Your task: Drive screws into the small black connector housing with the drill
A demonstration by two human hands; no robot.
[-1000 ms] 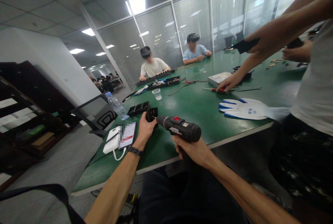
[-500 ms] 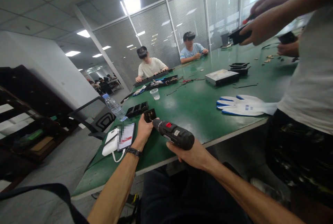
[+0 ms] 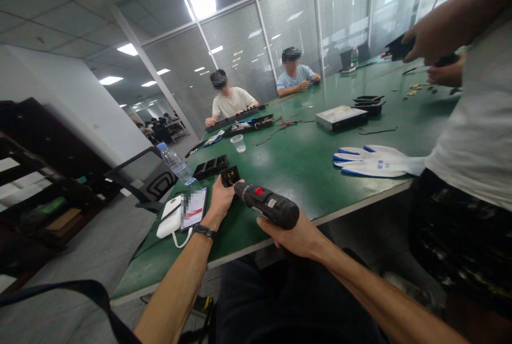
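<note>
A long green counter (image 3: 304, 168) runs down a glass-walled office under ceiling lights. On it lie white gloves (image 3: 372, 161), a clear cup (image 3: 239, 143) and a phone (image 3: 194, 208). Near its front edge, the left hand (image 3: 221, 199) pinches a small black part (image 3: 231, 176) upright. The right hand (image 3: 296, 234) wraps closed around a black cordless drill (image 3: 267, 205), its nose touching that part.
</note>
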